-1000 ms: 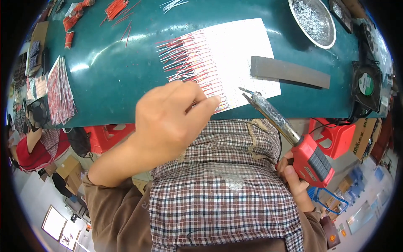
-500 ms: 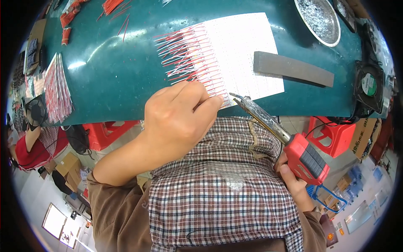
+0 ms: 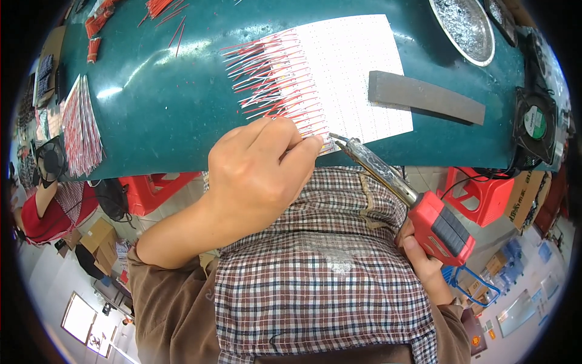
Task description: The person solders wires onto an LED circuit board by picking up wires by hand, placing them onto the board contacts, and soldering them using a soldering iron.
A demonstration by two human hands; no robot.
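A white panel of small boards (image 3: 357,67) lies on the green table, with rows of red and white wires (image 3: 273,79) sticking out past its left side. My left hand (image 3: 260,161) is closed in a pinch at the panel's near left corner; whatever its fingertips hold is hidden beneath them. In my right hand (image 3: 419,255) is a red soldering gun (image 3: 438,227), gripped by its handle. The gun's metal tip (image 3: 339,139) points up and left, at the panel's near edge just right of my left fingertips.
A grey bar (image 3: 424,97) rests across the panel's right edge. Beyond it stands a metal bowl (image 3: 464,30) of silvery scraps, and a black fan (image 3: 535,121) is at the right. Bundled wires (image 3: 83,127) lie at the left, orange-red bundles (image 3: 94,48) farther back. Another person's arm (image 3: 45,197) shows far left.
The soldering gun's tip has shifted very slightly left, toward my left fingertips. My left hand keeps its place and its pinch.
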